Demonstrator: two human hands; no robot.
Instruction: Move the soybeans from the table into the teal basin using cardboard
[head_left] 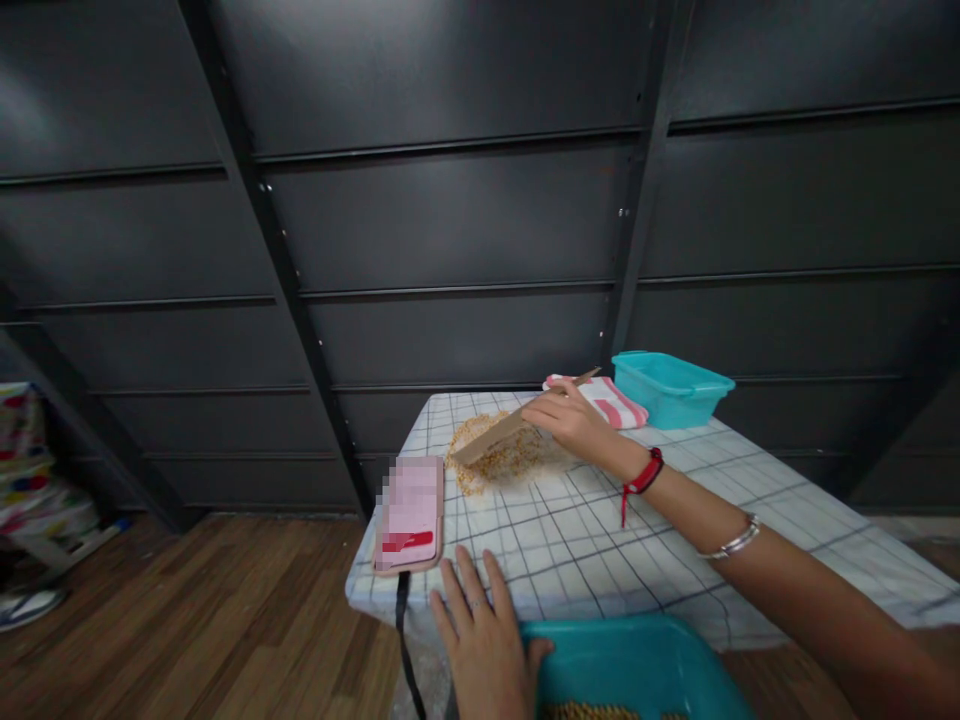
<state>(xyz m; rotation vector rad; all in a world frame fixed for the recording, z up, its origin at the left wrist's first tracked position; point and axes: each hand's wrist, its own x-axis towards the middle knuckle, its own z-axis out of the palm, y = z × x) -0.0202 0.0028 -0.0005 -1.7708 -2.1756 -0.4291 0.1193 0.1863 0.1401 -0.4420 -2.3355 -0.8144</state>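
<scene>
My right hand (574, 420) is closed on a flat strip of brown cardboard (501, 432), whose lower end rests in a heap of small tan grains (496, 458) on a checked white tablecloth (600, 530). My left hand (484, 640) lies flat with its fingers stretched out at the near edge of the table. Its thumb side touches the rim of a teal plastic tub (637, 665) that holds some of the same grains at the bottom of the view.
A pink phone (409, 512) lies at the table's left edge with a black cable hanging below it. A red and white striped cloth (611, 400) and a second teal tub (670, 387) sit at the far end. Dark metal panels stand behind; wooden floor lies left.
</scene>
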